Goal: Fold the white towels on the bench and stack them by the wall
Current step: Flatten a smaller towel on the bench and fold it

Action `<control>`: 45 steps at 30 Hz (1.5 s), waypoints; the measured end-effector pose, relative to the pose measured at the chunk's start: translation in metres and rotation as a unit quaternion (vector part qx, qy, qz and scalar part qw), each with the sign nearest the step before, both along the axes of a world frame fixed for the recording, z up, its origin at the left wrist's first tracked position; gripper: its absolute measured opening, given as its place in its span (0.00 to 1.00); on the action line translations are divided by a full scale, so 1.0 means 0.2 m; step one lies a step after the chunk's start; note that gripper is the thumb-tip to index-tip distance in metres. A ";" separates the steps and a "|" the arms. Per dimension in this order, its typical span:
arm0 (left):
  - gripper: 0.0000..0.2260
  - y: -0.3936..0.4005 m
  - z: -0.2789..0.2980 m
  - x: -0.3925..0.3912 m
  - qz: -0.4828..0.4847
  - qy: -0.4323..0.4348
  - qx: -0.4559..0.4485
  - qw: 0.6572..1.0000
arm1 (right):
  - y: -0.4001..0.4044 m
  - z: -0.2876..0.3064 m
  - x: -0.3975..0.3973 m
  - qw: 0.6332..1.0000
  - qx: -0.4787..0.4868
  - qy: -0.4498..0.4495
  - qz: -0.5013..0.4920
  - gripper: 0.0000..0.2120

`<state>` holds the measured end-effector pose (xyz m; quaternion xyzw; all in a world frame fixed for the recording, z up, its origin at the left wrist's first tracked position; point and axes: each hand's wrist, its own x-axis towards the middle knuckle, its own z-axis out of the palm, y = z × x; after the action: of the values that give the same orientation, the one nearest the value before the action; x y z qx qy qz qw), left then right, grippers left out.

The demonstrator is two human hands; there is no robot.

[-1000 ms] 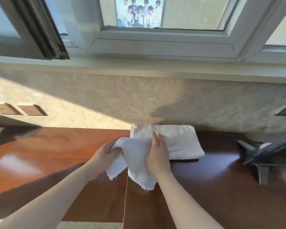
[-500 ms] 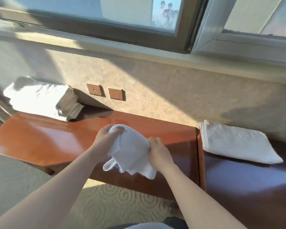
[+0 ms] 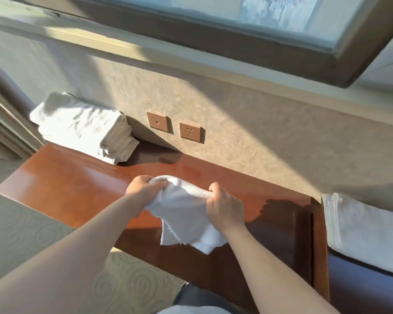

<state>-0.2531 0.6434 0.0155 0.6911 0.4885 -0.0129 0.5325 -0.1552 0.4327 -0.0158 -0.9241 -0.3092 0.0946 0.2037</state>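
Observation:
A small white towel (image 3: 186, 214) hangs bunched between my two hands above the brown wooden bench (image 3: 73, 189). My left hand (image 3: 143, 186) grips its upper left edge and my right hand (image 3: 225, 207) grips its upper right edge, and the loose lower part droops toward the bench's front edge. A stack of folded white towels (image 3: 84, 128) sits by the wall at the bench's far left end. Another folded white towel (image 3: 361, 227) lies on the darker surface to the right.
Two copper-coloured wall sockets (image 3: 175, 128) sit on the wall behind the bench. A window frame (image 3: 236, 39) runs above. Patterned carpet (image 3: 32, 236) lies in front of the bench, and a dark bench section (image 3: 361, 291) adjoins at the right.
The view has swung left, away from the folded towel on the right. Both hands carried the small towel leftward over the brown bench and now hold it by its top edge.

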 end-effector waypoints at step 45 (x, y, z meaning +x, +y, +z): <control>0.33 0.72 -1.31 0.00 -0.536 -0.031 0.404 0.740 | 0.83 -1.21 -0.17 0.956 -0.090 -0.137 -0.245 0.31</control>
<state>-0.2537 0.7864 -0.2466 0.9893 -0.0203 -0.0759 0.1232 -0.1899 0.5987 -0.2578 -0.9901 -0.0882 -0.0584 0.0925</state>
